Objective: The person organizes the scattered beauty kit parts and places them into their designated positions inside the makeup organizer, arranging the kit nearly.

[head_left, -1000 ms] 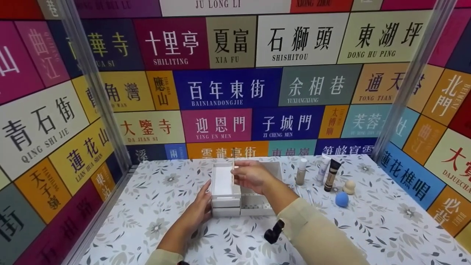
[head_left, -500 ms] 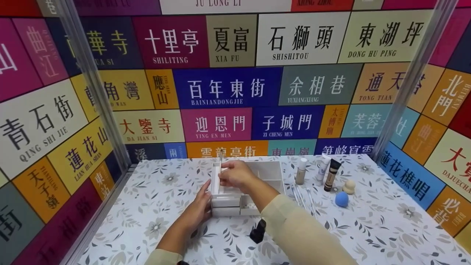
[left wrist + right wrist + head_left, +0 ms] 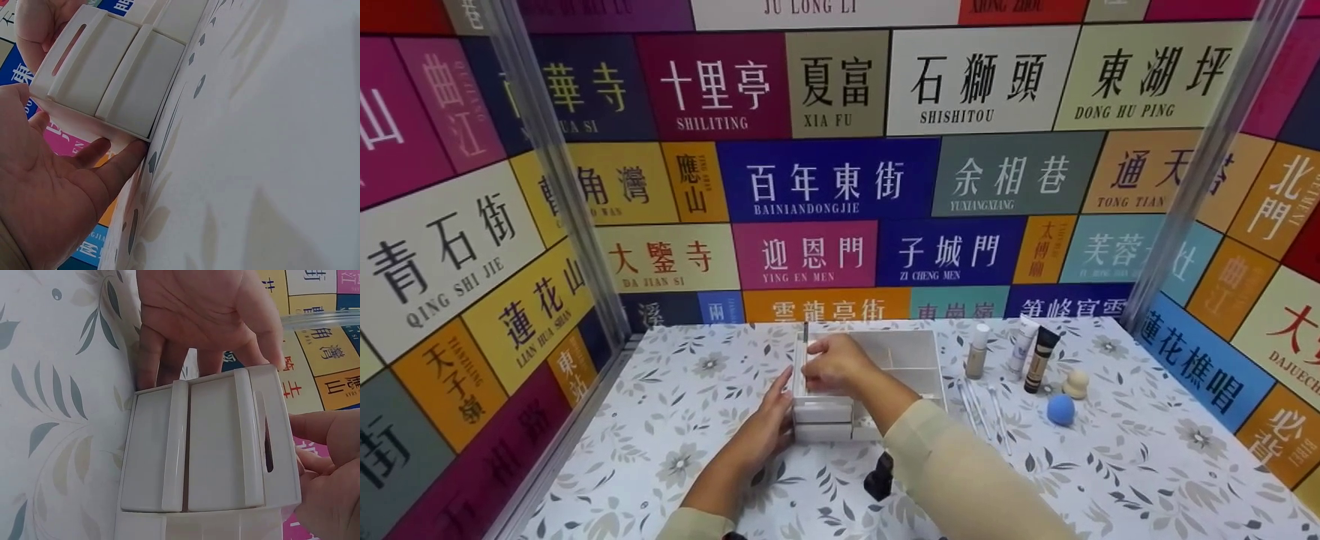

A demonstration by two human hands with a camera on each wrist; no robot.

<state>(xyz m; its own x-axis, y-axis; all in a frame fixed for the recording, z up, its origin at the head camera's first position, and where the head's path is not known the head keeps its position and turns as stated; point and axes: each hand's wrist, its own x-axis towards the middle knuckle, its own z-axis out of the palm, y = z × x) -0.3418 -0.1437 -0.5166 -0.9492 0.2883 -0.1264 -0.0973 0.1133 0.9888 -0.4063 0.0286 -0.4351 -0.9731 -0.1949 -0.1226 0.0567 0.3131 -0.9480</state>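
Observation:
A white makeup organizer [image 3: 823, 431] stands on the table, with two drawers stacked at its front left and open compartments at its right. My left hand [image 3: 769, 418] rests against its left side; in the left wrist view, the fingertips touch the side wall beside the drawers [image 3: 143, 84]. Over the left top compartment, my right hand [image 3: 836, 364] pinches a thin dark-tipped stick [image 3: 806, 332], held upright. Its lower end is hidden behind the hand and the organizer. In the right wrist view, my right hand [image 3: 332, 472] is beyond the slotted front [image 3: 275, 422].
Right of the organizer lie several thin white sticks [image 3: 982, 409]. A foundation bottle [image 3: 976, 352], a white tube [image 3: 1021, 346], a black tube [image 3: 1041, 361], a beige sponge [image 3: 1075, 384] and a blue sponge [image 3: 1060, 409] stand farther right. Panelled walls [image 3: 825, 180] enclose the table.
My right hand has moved left across the organizer and lowered the stick into the left top compartment. The left hand has stayed at the organizer's side.

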